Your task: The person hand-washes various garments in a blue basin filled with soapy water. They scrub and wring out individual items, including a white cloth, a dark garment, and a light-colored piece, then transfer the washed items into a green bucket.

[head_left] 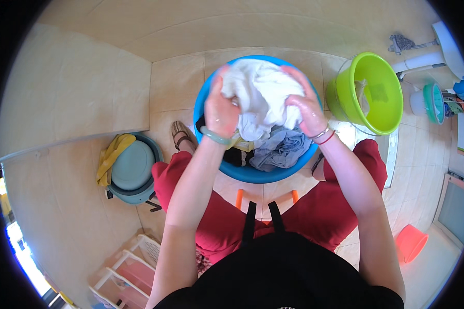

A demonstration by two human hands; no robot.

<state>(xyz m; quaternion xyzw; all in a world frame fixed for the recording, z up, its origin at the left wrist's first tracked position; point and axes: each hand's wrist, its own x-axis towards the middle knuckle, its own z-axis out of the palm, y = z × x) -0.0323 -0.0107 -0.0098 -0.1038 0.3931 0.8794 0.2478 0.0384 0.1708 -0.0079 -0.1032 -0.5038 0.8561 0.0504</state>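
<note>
A wet-looking white cloth [268,90] is bunched between my two hands above a round blue basin [263,176]. My left hand [222,109] grips its left side, with a pale green bangle at the wrist. On the right side, my right hand [310,110] has its fingers curled into the folds; a silvery bracelet and a red band circle that wrist. Beneath the cloth, the basin holds a grey-blue garment [279,149], a black piece of cloth [235,156] and some pale yellow fabric [241,144]. The white cloth hides the basin's far part.
A lime green bucket [344,98] with something whitish inside stands right of the basin. At left, a yellow cloth [108,159] hangs over a blue-grey tub [157,154]. A white rack [129,262] is lower left, a red-orange bucket [411,243] lower right. Tiled walls rise behind and left.
</note>
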